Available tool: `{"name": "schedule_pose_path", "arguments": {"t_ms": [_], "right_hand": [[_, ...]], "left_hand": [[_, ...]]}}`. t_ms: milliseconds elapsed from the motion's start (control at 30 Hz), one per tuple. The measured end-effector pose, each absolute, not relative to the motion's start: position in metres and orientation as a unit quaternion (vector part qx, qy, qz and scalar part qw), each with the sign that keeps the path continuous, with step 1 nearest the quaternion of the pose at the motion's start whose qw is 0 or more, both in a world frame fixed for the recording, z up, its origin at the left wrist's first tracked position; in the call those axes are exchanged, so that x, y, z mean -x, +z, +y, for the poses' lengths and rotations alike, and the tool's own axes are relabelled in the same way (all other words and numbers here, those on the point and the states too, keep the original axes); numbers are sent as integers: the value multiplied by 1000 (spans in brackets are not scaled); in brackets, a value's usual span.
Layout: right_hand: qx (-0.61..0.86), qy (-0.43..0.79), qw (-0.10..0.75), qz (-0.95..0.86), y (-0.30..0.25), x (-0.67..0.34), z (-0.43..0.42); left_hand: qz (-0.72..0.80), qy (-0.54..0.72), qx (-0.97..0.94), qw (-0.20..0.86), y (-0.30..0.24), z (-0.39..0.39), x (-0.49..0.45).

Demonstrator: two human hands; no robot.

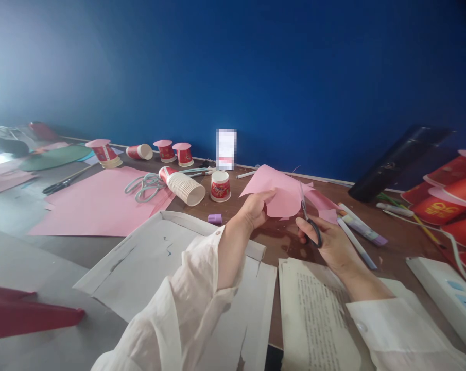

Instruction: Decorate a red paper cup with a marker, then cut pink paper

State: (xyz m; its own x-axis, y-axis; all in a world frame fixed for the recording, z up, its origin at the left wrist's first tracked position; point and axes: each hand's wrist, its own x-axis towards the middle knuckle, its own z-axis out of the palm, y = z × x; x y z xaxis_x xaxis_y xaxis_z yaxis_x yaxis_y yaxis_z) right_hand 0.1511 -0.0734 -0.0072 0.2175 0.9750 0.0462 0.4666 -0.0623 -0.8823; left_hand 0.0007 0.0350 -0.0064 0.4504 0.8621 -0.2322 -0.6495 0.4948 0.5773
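My left hand (255, 210) pinches the near edge of a pink paper sheet (279, 195) and holds it above the brown table. My right hand (327, 241) grips black-handled scissors (309, 219), fingers through the loops. The blades point up into the paper's right side. Pink offcuts hang beside the blades. Both arms wear white sleeves.
A large pink sheet (97, 203) lies at left with a stack of paper cups (182, 186) on its side and a single cup (220, 186). White paper pieces (151, 257) and a printed page (313, 314) lie near me. Pens (362, 229), red cups (445, 206) and a power strip (445, 288) sit right.
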Motion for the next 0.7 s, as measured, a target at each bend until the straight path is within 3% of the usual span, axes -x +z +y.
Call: {"name": "schedule_pose_path", "arguments": {"t_ms": [700], "right_hand": [[665, 309, 396, -552, -14, -155, -71]], "left_hand": [[324, 496, -156, 790, -1, 37, -1]]}}
